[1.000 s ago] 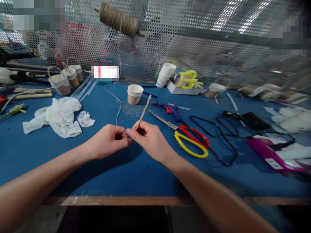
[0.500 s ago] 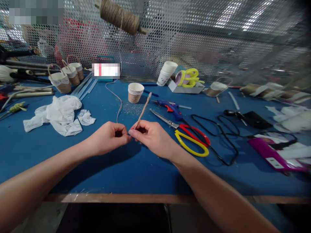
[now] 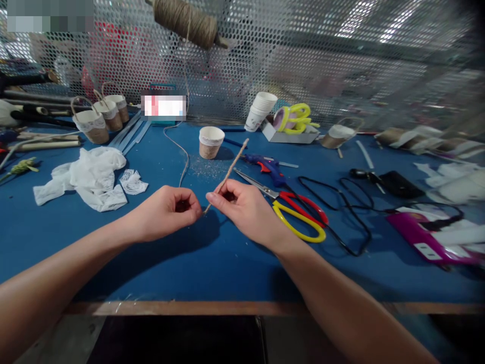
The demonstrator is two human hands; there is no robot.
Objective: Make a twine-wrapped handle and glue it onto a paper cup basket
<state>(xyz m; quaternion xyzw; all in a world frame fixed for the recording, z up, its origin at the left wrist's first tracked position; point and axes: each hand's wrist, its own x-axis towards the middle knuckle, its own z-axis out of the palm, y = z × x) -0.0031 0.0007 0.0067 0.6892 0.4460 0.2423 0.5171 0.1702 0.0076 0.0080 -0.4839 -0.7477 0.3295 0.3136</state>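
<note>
The right hand (image 3: 248, 210) is clamped on one twine piece (image 3: 235, 164), slanting far-right from it; the left hand (image 3: 164, 212) curls at its near end, grip unclear. Beyond, one lace-rimmed cup (image 3: 210, 146); far left, three handled cups (image 3: 113, 121).

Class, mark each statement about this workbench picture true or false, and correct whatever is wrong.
1. The right hand has hold of a thin brown rod. True.
2. The scissors lie left of the middle cup. False: the scissors lie to the right of the middle cup.
3. The twine spool is higher than the tabletop. True.
4. The glue gun is bright green. False: the glue gun is mainly blue.
5. The white lace lies left of the middle cup. True.
</note>
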